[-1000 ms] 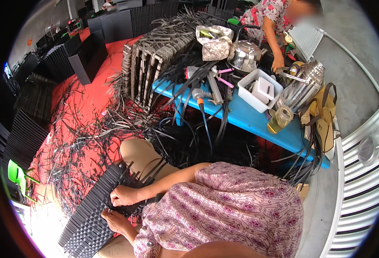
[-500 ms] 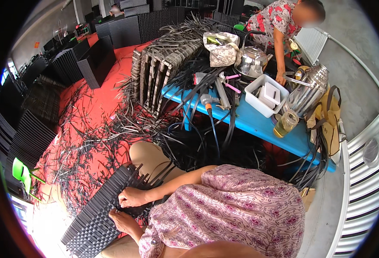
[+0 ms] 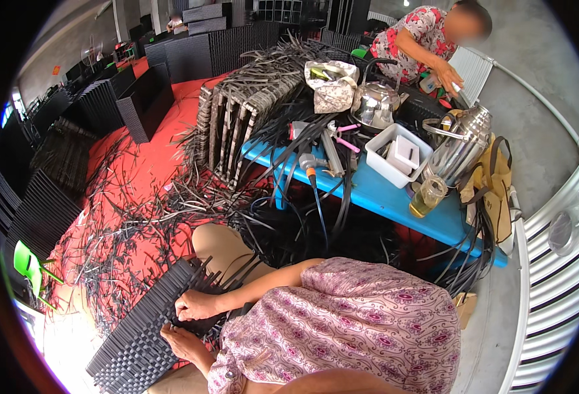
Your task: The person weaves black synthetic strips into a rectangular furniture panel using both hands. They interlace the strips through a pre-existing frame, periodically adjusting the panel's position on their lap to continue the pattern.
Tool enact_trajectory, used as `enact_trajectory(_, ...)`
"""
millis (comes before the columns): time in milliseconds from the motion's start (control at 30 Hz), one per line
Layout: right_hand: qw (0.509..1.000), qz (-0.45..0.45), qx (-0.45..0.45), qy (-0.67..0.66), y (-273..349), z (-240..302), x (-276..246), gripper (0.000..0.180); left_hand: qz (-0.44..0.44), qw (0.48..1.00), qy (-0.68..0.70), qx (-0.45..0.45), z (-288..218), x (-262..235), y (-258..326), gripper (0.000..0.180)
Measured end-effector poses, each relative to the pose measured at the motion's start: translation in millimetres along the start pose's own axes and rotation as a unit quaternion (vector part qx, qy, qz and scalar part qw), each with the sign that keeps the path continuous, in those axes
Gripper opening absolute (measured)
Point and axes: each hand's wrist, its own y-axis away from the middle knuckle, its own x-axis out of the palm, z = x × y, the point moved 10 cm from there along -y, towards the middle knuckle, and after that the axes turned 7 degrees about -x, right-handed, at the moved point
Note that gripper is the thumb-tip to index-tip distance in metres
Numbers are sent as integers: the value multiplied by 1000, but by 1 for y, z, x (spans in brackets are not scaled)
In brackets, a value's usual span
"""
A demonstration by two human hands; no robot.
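A black woven wicker panel (image 3: 138,341) lies across my lap at the lower left, with loose strand ends (image 3: 227,279) sticking up from its far edge. My right hand (image 3: 196,306) rests on top of the panel, its fingers curled around a black strand. Just below it, my left hand (image 3: 181,341) grips the panel's near edge with bent fingers. My patterned sleeve and knee (image 3: 222,244) lie next to them.
Cut black strips litter the red floor mat (image 3: 132,177). A blue table (image 3: 394,203) holds a white tub (image 3: 394,157), kettles, a jar and hanging strands. A half-woven frame (image 3: 237,118) stands behind it. Another person (image 3: 427,39) bends at the table's far end. Corrugated metal sheet (image 3: 559,262) lies at the right.
Both hands stay on the woven panel and shift only slightly along its edge. The view has moved closer and turned a little. The other person keeps reaching down at the table.
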Motion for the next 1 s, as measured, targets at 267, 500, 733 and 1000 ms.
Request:
enact_trajectory(267,1000,-10,1,12,0,2,-4,12,13,999,37,-38,2,-4,1,28)
enact_trajectory(500,1000,-10,22,-8,-1,-6,-2,12,21,999,22,-40,0,-12,1,27)
enact_trajectory(733,999,-20,26,-27,3,3,-7,16,30,996,39,-69,15,-3,-2,27)
enact_trajectory(1000,999,-6,38,-38,3,-7,-2,15,8,999,30,-44,15,-7,-6,31)
